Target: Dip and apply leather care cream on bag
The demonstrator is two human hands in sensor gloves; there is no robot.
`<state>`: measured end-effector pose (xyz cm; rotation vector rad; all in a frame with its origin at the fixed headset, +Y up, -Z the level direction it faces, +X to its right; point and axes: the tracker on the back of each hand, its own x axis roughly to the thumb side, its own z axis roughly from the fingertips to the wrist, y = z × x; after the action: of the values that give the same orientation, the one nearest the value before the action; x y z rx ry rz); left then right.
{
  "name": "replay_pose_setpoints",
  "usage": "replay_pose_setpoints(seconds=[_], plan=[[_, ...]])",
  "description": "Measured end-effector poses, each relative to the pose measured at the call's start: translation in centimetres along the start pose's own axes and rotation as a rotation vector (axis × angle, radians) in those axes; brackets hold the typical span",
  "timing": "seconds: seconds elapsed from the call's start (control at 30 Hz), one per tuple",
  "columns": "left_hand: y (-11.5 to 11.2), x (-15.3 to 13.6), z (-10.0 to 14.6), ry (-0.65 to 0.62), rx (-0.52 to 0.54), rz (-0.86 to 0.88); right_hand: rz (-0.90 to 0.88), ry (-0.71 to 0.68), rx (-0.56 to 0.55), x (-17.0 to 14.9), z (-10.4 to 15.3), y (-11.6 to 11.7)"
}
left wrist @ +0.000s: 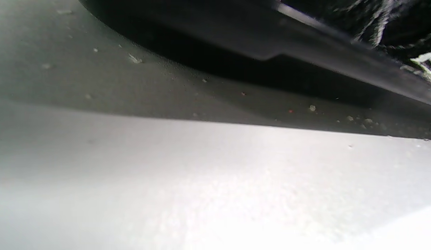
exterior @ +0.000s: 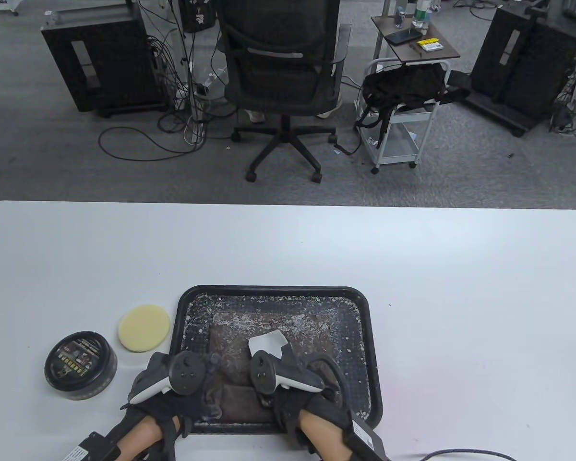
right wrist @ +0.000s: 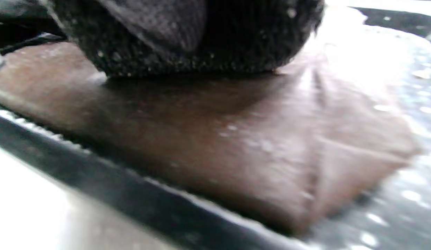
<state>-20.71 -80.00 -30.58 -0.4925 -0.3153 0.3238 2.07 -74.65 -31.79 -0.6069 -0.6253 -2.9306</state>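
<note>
Both our hands sit on the brown bag [exterior: 230,341] in the tray [exterior: 372,336]. Left hand [exterior: 173,384] and right hand [exterior: 288,384]: can't tell either grip. Cream tin [exterior: 80,366] and sponge [exterior: 144,328] lie left of them on the worktop [exterior: 461,288], label unreadable.

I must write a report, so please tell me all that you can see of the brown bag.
The bag looks like brown leather, flat and roughly rectangular, speckled with white bits. It lies in the black tray. The right hand rests on it; the left hand is at its left edge. A white piece lies on it.
</note>
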Motion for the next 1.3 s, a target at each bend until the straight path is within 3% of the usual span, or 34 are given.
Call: replay_pose_setpoints(seconds=[0.33, 0.7, 0.83, 1.13, 1.3], plan=[[0.0, -0.2, 0.0, -0.008, -0.001, -0.005, -0.089, 0.172, 0.070, -5.4, 1.3, -0.5], [0.1, -0.3, 0.0, -0.011, 0.007, -0.021, -0.050, 0.329, 0.124, -6.9, 1.9, -0.6], [0.1, -0.3, -0.1, -0.007, 0.011, -0.019, -0.031, 0.281, 0.108, -6.1, 2.0, -0.4], [-0.1, -0.2, 0.0, -0.007, 0.024, -0.047, 0.196, 0.257, 0.057, -1.6, 1.5, 0.1], [-0.1, -0.2, 0.0, -0.014, 0.018, -0.049, 0.191, 0.151, -0.017, 1.3, 1.4, 0.3]])
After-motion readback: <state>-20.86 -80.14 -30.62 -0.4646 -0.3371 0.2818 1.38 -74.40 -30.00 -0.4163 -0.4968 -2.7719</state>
